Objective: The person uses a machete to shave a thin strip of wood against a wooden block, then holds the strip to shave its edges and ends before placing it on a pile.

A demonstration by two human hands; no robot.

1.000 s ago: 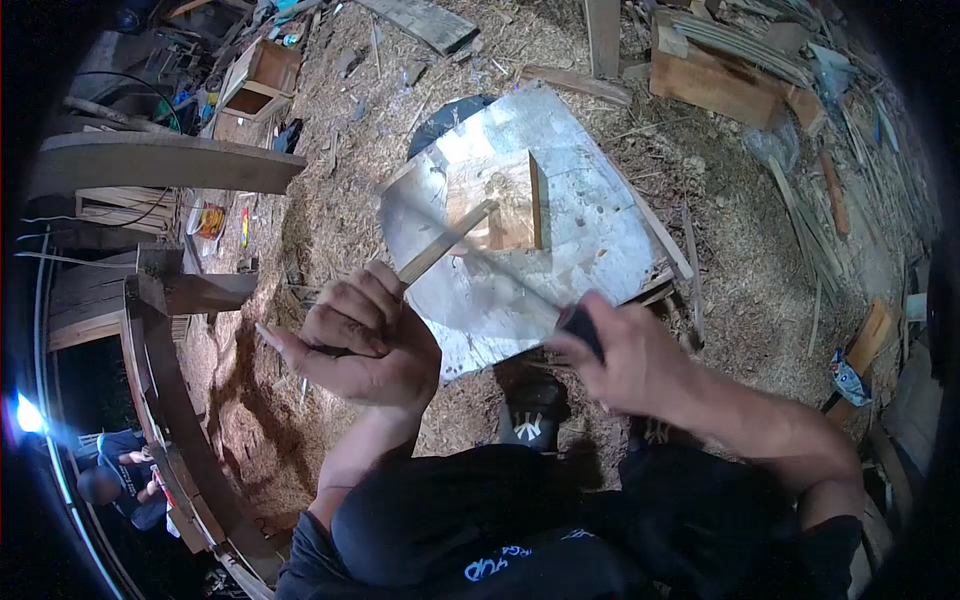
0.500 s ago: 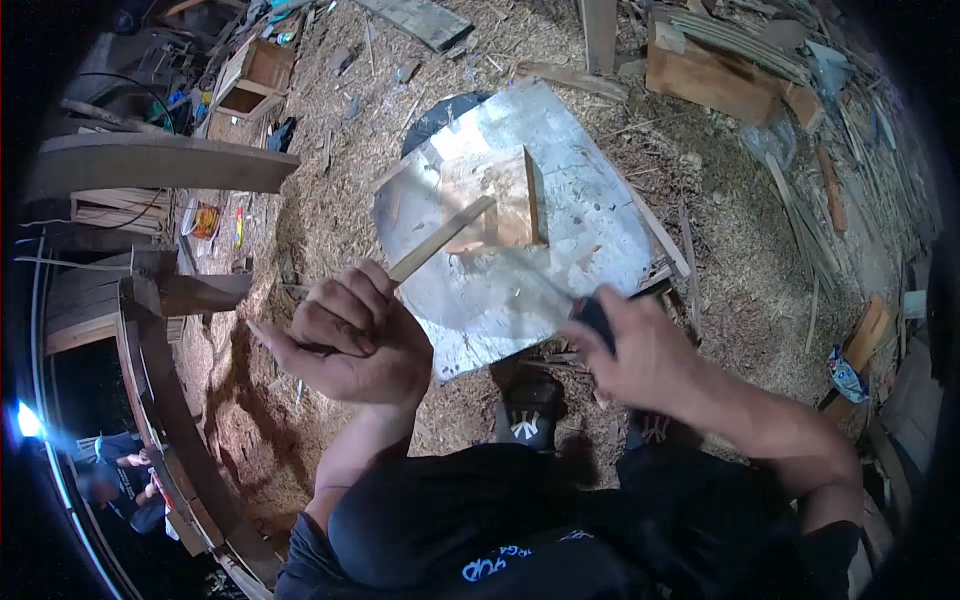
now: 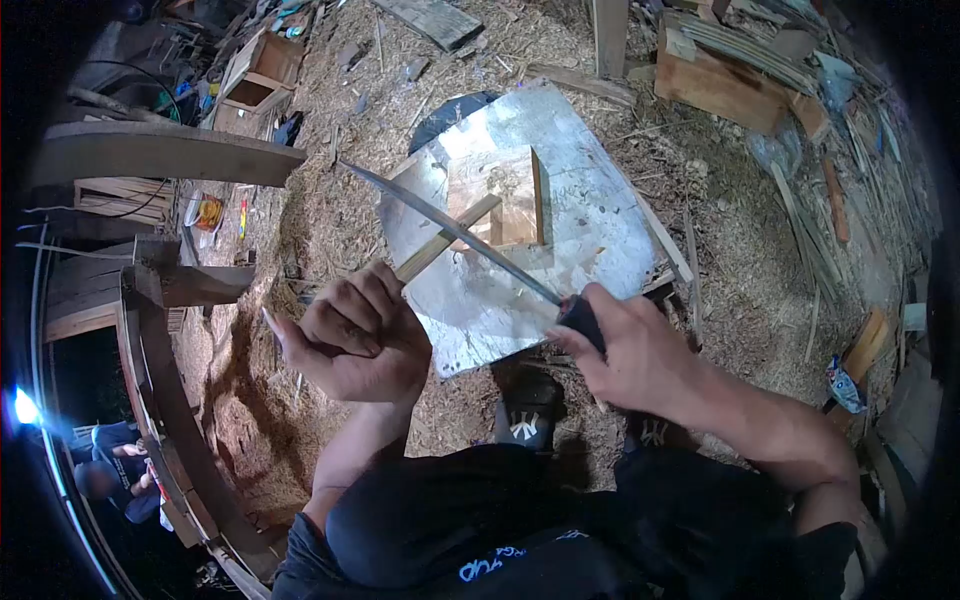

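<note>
My left hand (image 3: 357, 335) is closed around the lower end of a narrow wooden stick (image 3: 430, 255), its thumb pointing out to the left. Held in my right hand (image 3: 630, 350) is a tool with a black handle and a long, tapering grey metal blade (image 3: 405, 200). That blade crosses over the stick in this view, tip toward the upper left. Below the stick's far end, a squared wooden block (image 3: 517, 190) rests on a pale, scuffed board (image 3: 590, 220). Small shavings lie on top of the block.
Wood shavings cover the ground (image 3: 740, 330). Curved timber pieces (image 3: 160, 160) stand at left, and an open wooden box (image 3: 262, 75) sits behind them. Planks (image 3: 720, 80) are stacked at upper right. Another person (image 3: 120, 470) is at lower left. My shoes (image 3: 525, 415) are just below the board.
The blade, blurred and lower beside the block before, has swung up and left to cross the stick. My left hand and the stick have barely moved.
</note>
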